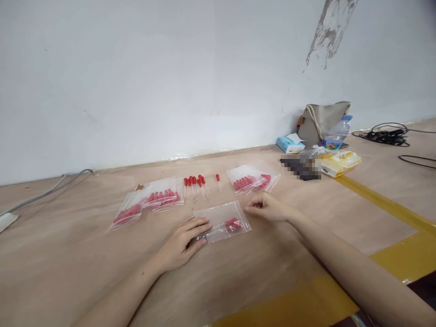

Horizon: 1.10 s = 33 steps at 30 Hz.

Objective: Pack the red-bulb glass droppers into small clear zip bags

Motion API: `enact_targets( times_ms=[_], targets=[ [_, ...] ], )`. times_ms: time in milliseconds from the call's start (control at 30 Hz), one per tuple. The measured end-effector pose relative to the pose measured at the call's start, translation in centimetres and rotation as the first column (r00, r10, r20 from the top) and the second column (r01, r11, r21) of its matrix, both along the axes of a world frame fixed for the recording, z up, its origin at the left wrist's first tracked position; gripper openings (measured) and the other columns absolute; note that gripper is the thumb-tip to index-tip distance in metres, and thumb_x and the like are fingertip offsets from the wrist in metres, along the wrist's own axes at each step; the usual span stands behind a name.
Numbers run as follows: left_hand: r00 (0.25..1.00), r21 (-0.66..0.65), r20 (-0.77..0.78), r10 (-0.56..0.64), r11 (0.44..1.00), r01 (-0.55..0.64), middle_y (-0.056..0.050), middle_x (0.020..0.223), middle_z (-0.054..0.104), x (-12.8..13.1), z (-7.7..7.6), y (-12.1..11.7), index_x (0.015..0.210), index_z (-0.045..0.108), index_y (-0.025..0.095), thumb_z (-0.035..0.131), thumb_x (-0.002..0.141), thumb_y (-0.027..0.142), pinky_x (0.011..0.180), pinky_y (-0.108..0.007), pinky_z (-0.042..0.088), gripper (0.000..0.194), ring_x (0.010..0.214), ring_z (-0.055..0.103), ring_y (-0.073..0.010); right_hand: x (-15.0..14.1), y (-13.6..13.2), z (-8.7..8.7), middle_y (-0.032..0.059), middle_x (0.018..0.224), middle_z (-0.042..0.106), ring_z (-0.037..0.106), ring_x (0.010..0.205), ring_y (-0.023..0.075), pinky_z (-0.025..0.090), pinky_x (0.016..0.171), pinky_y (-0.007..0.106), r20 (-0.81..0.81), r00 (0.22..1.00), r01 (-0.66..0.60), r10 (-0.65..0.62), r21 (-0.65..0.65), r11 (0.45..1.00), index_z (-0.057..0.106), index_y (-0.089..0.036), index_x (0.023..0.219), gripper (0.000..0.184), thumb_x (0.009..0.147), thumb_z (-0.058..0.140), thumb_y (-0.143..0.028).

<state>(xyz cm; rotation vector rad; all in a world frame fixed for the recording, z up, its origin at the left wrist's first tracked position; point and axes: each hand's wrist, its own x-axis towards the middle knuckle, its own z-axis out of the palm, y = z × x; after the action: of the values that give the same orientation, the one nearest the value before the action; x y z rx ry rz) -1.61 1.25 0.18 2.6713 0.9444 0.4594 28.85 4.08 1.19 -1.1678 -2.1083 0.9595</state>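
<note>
A clear zip bag [218, 217] lies flat on the brown covering, with red-bulbed droppers [233, 224] inside, bulbs toward its right end. My left hand [185, 238] rests on the bag's left end, fingers stretched out and thumb apart. Just beyond the bag's right edge is my right hand [264, 206], its fingers curled in with nothing visible in them. Several loose droppers [195, 182] lie behind the bag, and a single dropper [218, 179] sits apart from them. Filled bags are fanned out at the left [160, 195] and at the right [250, 179].
Against the white wall stands a grey bag [323, 120], with a blue tissue pack [289, 144] beside it. A yellow-white pack [340, 163] and a blurred dark item [301, 167] lie nearer. Black cables [384, 135] are coiled at right; a grey cable [51, 188] runs at left.
</note>
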Motion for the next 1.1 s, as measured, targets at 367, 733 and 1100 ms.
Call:
enact_targets(
  times_ms=[367,733,1100],
  targets=[
    [1.0,0.019,0.007,-0.012,1.0,0.012,-0.005,0.129,0.047,0.0,-0.1,-0.2,0.127,0.045,0.026,0.042,0.09,0.026,0.103,-0.045,0.031,0.037,0.119,0.043,-0.0214,-10.7,10.8,0.4,0.0194,0.106,0.058,0.056,0.097,0.0269,0.043,0.076,0.032,0.293,0.773,0.558,-0.563,0.107,0.823,0.051,-0.008,0.107,0.039,0.071,0.059,-0.021],
    [1.0,0.014,-0.009,-0.001,1.0,0.002,-0.003,0.129,0.048,-0.2,-0.6,0.0,0.127,0.044,0.028,0.043,0.09,0.028,0.103,-0.045,0.031,0.037,0.119,0.043,-0.0206,-3.9,5.1,-0.1,-0.0039,0.066,0.053,0.054,0.046,0.0125,0.047,0.045,0.025,-0.414,0.724,0.565,-0.552,-0.103,0.819,0.014,-0.017,0.131,0.064,0.076,0.045,-0.026],
    [1.0,0.01,-0.01,0.013,1.0,-0.013,-0.004,0.129,0.048,-0.3,-0.2,-0.2,0.126,0.045,0.027,0.042,0.09,0.029,0.103,-0.045,0.032,0.036,0.119,0.043,-0.0206,-2.5,-0.4,-2.2,-0.0063,0.062,0.052,0.057,0.051,0.0111,0.051,0.052,0.026,-0.646,0.41,0.423,-0.644,-0.491,0.761,0.036,-0.024,0.098,0.032,0.072,0.055,-0.026]
  ],
)
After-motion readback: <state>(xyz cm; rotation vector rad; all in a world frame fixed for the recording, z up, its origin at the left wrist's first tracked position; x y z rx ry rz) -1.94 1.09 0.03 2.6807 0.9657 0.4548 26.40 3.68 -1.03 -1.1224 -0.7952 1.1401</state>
